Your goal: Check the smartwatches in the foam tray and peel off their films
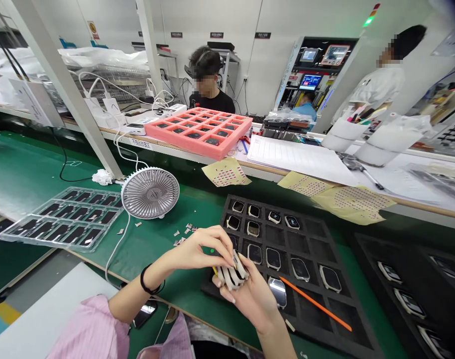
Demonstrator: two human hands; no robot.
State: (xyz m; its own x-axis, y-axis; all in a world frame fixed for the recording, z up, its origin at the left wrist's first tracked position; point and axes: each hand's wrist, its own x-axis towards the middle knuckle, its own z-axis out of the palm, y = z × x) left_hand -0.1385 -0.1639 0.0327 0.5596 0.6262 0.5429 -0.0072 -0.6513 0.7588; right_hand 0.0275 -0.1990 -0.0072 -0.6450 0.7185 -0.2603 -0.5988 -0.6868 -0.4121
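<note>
A stack of several pale watch cases (233, 275) with dark gaps between them is held over the near edge of the black foam tray (246, 197). My right hand (255, 294) cups the stack from the right and below, fingers closed around it. From the left, my left hand (208, 247) reaches over with bent fingers, its fingertips pressed to the top of the same stack. Fingers partly cover the cases, so their faces are hidden. Watches (273, 259) lie in many of the tray's pockets, and an orange stick (315, 303) rests slanted across its near right part.
A white fan (150, 193) stands on the green bench, beside a clear tray of dark parts (68, 217). Small metallic pieces (180, 241) lie scattered nearby. Another black tray (395, 269) is at right. A pink foam tray (197, 132) sits on the shelf; a person (212, 94) is behind.
</note>
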